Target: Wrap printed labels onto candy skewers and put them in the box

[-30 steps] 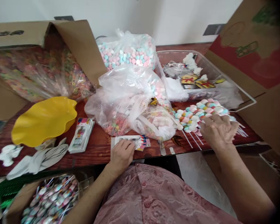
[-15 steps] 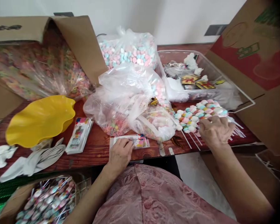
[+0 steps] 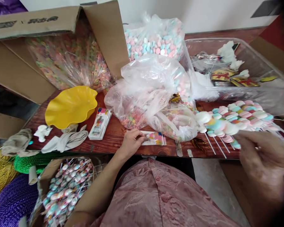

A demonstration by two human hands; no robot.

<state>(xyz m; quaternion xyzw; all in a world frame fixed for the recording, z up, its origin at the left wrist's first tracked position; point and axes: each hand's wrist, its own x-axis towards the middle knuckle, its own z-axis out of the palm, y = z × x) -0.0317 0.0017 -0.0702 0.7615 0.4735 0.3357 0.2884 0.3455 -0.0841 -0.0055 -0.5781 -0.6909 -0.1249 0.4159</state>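
Observation:
My left hand (image 3: pixel 132 142) pinches the left end of a small printed plastic bag (image 3: pixel 155 138) lying flat near the table's front edge. My right hand (image 3: pixel 262 154), smeared by motion, is closed on a marshmallow skewer (image 3: pixel 219 126), whose row of pastel sweets points left. The stick itself is hidden in my fingers. Behind it lies a pile of similar marshmallow skewers (image 3: pixel 247 110) with white sticks jutting toward the front edge. A stack of printed plastic bags (image 3: pixel 100 123) rests left of my left hand.
Clear bags of sweets (image 3: pixel 156 88) fill the table's middle. A yellow wavy dish (image 3: pixel 71 107) and a knotted pale cloth (image 3: pixel 66 138) are at left. Behind stand an open carton (image 3: pixel 104 34) and a clear plastic bin (image 3: pixel 227 90). Below left, a box (image 3: pixel 44 176) holds many wrapped skewers.
My right hand has lifted a marshmallow skewer off the pile. My left fingers have closed into a pinch on the bag's end. The view has swung left.

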